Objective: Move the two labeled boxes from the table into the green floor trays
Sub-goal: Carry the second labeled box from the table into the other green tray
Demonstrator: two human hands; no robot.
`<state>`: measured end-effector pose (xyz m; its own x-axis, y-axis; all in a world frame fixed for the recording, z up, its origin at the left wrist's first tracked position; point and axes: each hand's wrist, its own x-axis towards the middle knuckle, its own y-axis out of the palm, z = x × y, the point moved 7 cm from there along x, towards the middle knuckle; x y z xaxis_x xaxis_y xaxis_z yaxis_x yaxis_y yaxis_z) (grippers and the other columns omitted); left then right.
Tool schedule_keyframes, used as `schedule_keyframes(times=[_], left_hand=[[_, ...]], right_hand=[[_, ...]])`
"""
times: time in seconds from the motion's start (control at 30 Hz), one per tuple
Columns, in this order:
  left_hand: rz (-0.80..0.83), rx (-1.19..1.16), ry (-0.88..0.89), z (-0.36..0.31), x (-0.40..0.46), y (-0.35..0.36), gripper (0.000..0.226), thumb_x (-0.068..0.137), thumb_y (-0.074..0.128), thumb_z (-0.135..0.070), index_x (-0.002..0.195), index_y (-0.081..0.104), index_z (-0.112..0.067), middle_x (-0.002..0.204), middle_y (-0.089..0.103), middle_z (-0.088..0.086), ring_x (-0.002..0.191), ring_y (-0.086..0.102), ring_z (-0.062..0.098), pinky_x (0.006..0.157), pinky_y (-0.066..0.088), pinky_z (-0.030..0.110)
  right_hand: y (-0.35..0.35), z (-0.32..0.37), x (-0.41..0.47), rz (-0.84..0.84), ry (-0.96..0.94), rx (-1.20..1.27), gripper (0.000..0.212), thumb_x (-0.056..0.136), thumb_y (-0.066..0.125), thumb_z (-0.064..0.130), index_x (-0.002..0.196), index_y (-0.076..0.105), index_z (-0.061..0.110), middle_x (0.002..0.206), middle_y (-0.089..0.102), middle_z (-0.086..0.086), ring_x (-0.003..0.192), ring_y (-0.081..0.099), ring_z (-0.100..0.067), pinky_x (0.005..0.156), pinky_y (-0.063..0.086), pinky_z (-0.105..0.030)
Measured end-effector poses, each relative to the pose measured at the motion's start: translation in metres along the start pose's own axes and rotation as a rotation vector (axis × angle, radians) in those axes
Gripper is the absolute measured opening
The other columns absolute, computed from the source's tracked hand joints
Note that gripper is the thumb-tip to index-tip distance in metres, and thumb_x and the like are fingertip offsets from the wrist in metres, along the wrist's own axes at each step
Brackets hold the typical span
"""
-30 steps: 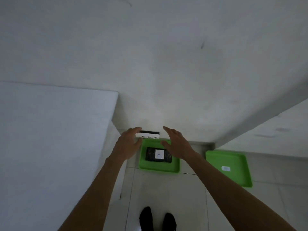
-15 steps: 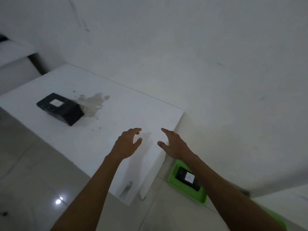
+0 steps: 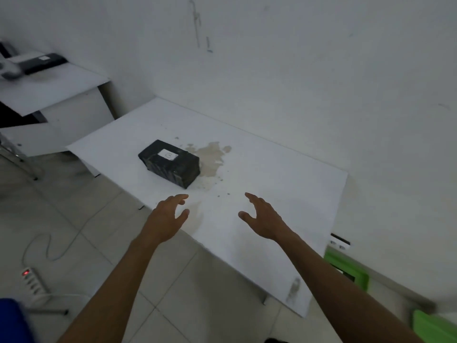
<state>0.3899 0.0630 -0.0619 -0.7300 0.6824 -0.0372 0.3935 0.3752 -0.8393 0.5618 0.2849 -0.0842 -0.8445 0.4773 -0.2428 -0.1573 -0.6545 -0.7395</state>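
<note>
A black box (image 3: 170, 164) with a white label on top lies on the white table (image 3: 284, 194), next to a brownish stain. My left hand (image 3: 168, 219) hovers open over the table's near edge, a short way in front of the box. My right hand (image 3: 264, 219) is open too, to the right over the tabletop, holding nothing. One green tray (image 3: 346, 268) shows on the floor past the table's right end, mostly hidden by my right forearm; something dark lies in it. A second green tray (image 3: 432, 328) peeks in at the bottom right corner.
A white wall rises right behind the table. A second white desk (image 3: 49, 92) with dark items stands at the left. A power strip (image 3: 32, 280) and its cable lie on the tiled floor at the lower left. A wall socket (image 3: 340, 243) sits low by the table's right end.
My view has swung left from the floor trays to the table. The black box now sits nearer the centre of view, and both open hands are over the tabletop.
</note>
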Motion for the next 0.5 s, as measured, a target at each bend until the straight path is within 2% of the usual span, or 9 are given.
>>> schedule_keyframes(times=[0.2, 0.4, 0.5], left_hand=[[0.006, -0.017, -0.043, 0.084, 0.044, -0.046, 0.049, 0.097, 0.056, -0.035, 0.143, 0.048, -0.022, 0.137, 0.06, 0.003, 0.118, 0.057, 0.026, 0.101, 0.048, 0.043], [0.012, -0.049, -0.027, 0.147, 0.126, -0.076, 0.049, 0.096, 0.057, -0.033, 0.142, 0.049, -0.017, 0.136, 0.061, 0.006, 0.124, 0.057, 0.028, 0.107, 0.045, 0.048], [0.022, -0.061, -0.007, 0.171, 0.167, -0.088, 0.049, 0.096, 0.058, -0.033, 0.141, 0.05, -0.015, 0.135, 0.061, 0.008, 0.123, 0.057, 0.028, 0.107, 0.045, 0.048]], right_hand=[[0.046, 0.057, 0.069, 0.018, 0.002, 0.012, 0.073, 0.098, 0.052, 0.053, 0.16, 0.024, 0.027, 0.162, 0.037, -0.004, 0.147, 0.038, -0.028, 0.117, 0.035, -0.051], [0.077, 0.097, 0.164, 0.002, 0.028, 0.08, 0.075, 0.097, 0.053, 0.056, 0.16, 0.023, 0.027, 0.167, 0.029, -0.004, 0.152, 0.03, -0.029, 0.121, 0.03, -0.054], [0.087, 0.111, 0.201, -0.007, 0.064, 0.14, 0.079, 0.095, 0.056, 0.056, 0.16, 0.022, 0.027, 0.165, 0.031, -0.008, 0.149, 0.035, -0.031, 0.119, 0.033, -0.052]])
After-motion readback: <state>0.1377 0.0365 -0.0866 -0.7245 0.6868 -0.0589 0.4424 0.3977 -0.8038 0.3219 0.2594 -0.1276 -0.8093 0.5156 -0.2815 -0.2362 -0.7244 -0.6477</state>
